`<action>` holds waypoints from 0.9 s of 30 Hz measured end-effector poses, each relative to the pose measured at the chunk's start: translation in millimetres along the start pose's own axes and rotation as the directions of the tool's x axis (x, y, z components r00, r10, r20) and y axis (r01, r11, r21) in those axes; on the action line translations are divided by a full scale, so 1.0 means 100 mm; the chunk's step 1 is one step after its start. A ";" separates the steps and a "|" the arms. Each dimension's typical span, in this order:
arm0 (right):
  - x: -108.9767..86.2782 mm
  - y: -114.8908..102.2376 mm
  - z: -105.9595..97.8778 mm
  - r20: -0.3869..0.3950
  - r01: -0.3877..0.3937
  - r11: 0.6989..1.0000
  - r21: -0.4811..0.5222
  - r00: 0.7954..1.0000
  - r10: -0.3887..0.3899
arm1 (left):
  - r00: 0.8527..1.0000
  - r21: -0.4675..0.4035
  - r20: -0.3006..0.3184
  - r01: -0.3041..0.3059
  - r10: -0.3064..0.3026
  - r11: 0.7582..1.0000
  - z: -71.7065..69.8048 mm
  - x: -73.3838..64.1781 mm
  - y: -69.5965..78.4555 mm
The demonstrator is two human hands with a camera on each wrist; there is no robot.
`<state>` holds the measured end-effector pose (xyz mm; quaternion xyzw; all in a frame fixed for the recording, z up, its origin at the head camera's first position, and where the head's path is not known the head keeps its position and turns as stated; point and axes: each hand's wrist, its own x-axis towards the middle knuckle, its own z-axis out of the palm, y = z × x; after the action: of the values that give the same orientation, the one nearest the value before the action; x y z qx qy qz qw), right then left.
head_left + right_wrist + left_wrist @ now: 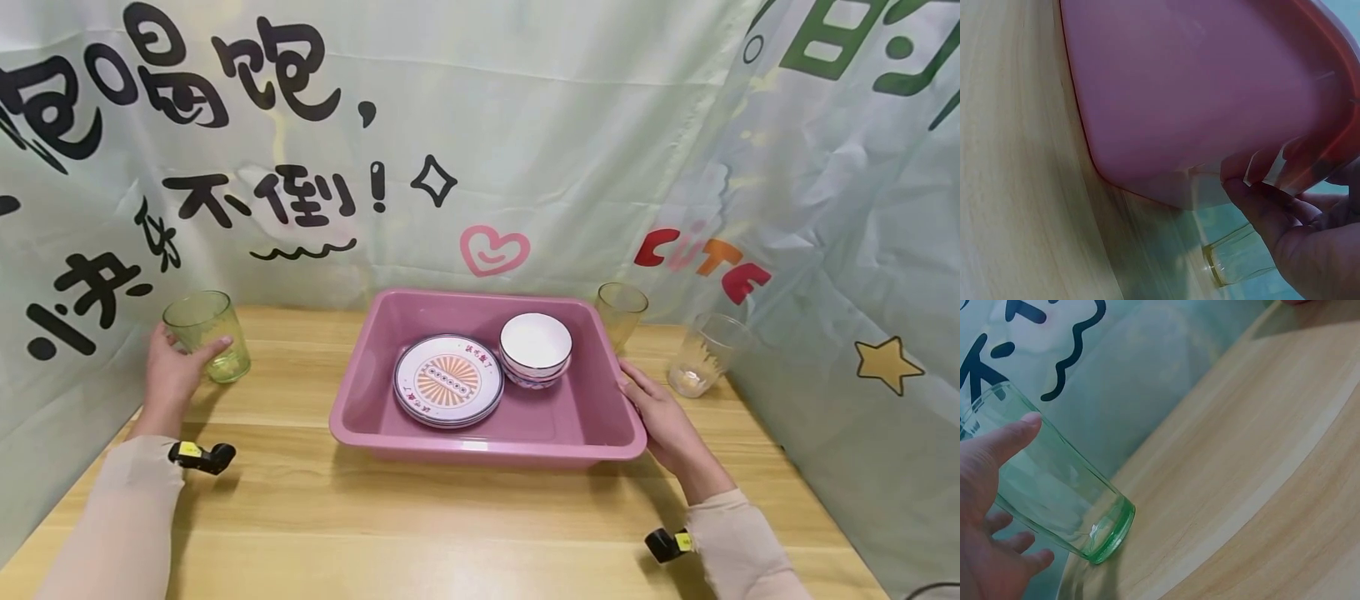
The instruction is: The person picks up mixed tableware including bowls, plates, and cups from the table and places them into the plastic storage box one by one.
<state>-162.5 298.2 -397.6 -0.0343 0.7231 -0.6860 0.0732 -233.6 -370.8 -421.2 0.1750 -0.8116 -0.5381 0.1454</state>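
Observation:
On the left, a green glass (217,337) stands upright on the table. My left hand (174,367) is around its near left side, thumb laid across the front and fingers extended along the far side. The left wrist view shows the glass (1066,481) between thumb and fingers, without a tight wrap. A pink tub (450,446) sits in the middle, holding a stack of white patterned plates (448,382) and stacked bowls (536,346). My right hand (663,417) touches the tub's right side by the rim, fingers fairly straight against the outer wall in the right wrist view.
Behind the tub's right corner stands a yellowish glass (621,315). A clear glass (705,358) stands farther right, near the side curtain (840,433). A printed cloth (570,150) closes off the back. Bare wood shows on the table (420,525) in front of the tub.

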 end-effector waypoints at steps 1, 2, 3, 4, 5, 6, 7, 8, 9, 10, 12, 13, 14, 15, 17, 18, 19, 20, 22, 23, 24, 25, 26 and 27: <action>0.00 0.00 0.00 0.001 0.001 1.000 0.000 1.000 -0.001 | 1.000 -0.001 0.003 -0.013 0.013 1.000 0.00 0.01 -0.01; 0.00 0.00 0.00 -0.001 0.000 1.000 0.000 1.000 0.000 | 1.000 0.001 0.006 -0.024 0.024 1.000 0.00 0.02 -0.01; 0.00 0.00 0.00 -0.001 -0.001 1.000 0.000 1.000 0.001 | 0.999 0.004 0.007 -0.031 0.031 1.000 0.00 0.02 -0.01; 0.00 0.00 0.00 -0.003 -0.003 1.000 -0.001 1.000 0.003 | 0.999 0.004 0.010 -0.034 0.034 0.999 0.01 0.02 -0.02; 0.00 0.00 0.00 -0.004 -0.006 1.000 -0.002 1.000 0.006 | 0.999 0.008 0.013 -0.032 0.032 0.999 0.01 0.02 -0.02; 0.00 0.00 0.01 -0.006 -0.008 1.000 -0.001 1.000 0.008 | 0.999 0.012 0.016 -0.030 0.030 0.999 0.00 0.02 -0.02; 0.00 0.00 0.01 -0.004 -0.009 1.000 0.000 1.000 0.009 | 1.000 0.017 0.019 -0.025 0.025 1.000 0.00 0.02 -0.02; 0.01 0.00 0.01 -0.005 -0.012 1.000 0.003 1.000 0.012 | 1.000 0.018 0.021 -0.022 0.022 1.000 0.00 0.02 -0.01; 0.01 0.01 0.01 -0.004 -0.014 1.000 0.004 1.000 0.014 | 1.000 0.018 0.021 -0.019 0.019 1.000 0.00 0.02 -0.01; 0.01 0.01 0.01 -0.005 -0.015 1.000 0.004 1.000 0.015 | 1.000 0.018 0.023 -0.014 0.014 1.000 0.00 0.01 -0.01; 0.01 0.01 0.01 -0.005 -0.017 1.000 0.005 1.000 0.017 | 1.000 0.021 0.027 -0.007 0.006 1.000 0.00 0.01 0.00; 0.01 0.01 0.01 -0.005 -0.018 1.000 0.004 1.000 0.018 | 1.000 0.022 0.031 -0.003 0.002 1.000 0.01 0.00 0.01; 0.01 0.01 0.01 -0.006 -0.018 1.000 0.002 1.000 0.018 | 0.999 0.019 0.035 0.000 -0.001 1.000 0.01 0.00 0.01; 0.01 0.01 0.01 -0.007 -0.019 1.000 0.001 1.000 0.019 | 0.999 0.018 0.041 0.004 -0.005 1.000 0.01 0.00 0.02; 0.01 0.01 0.01 -0.006 -0.018 1.000 0.000 1.000 0.018 | 0.998 0.014 0.054 0.008 -0.009 1.000 0.01 -0.01 0.04; 0.01 0.01 0.01 -0.007 -0.018 1.000 0.001 1.000 0.018 | 0.998 0.007 0.060 0.008 -0.008 1.000 0.02 -0.01 0.05; 0.01 0.01 0.01 -0.005 -0.017 1.000 0.000 1.000 0.017 | 0.998 0.001 0.064 0.007 -0.007 1.000 0.02 -0.01 0.07; 0.01 0.01 0.01 -0.004 -0.017 1.000 0.001 1.000 0.017 | 0.998 -0.004 0.069 0.007 -0.007 1.000 0.02 -0.01 0.08; 0.00 0.00 0.01 -0.005 -0.018 1.000 0.001 1.000 0.018 | 0.997 -0.015 0.074 0.006 -0.005 1.000 0.03 0.00 0.12; 0.01 0.00 0.01 -0.006 -0.020 1.000 0.001 1.000 0.020 | 0.997 -0.019 0.077 0.005 -0.003 1.000 0.03 0.00 0.14; 0.01 0.00 0.01 -0.006 -0.019 1.000 0.001 1.000 0.019 | 0.997 -0.017 0.078 0.000 0.001 1.000 0.04 0.00 0.16; 0.01 0.00 0.01 -0.006 -0.019 1.000 0.000 1.000 0.019 | 0.997 -0.011 0.081 -0.005 0.006 1.000 0.04 0.00 0.18; 0.01 0.00 0.01 -0.009 -0.021 1.000 0.000 1.000 0.021 | 0.996 -0.006 0.083 -0.016 0.016 1.000 0.04 -0.01 0.20; 0.01 0.00 0.01 -0.009 -0.022 1.000 -0.001 1.000 0.022 | 0.996 0.001 0.086 -0.023 0.023 1.000 0.05 -0.01 0.22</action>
<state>-163.4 296.7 -397.7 -0.0233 0.7243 -0.6847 0.0773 -237.2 -358.3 -402.6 0.1423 -0.8198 -0.5424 0.1163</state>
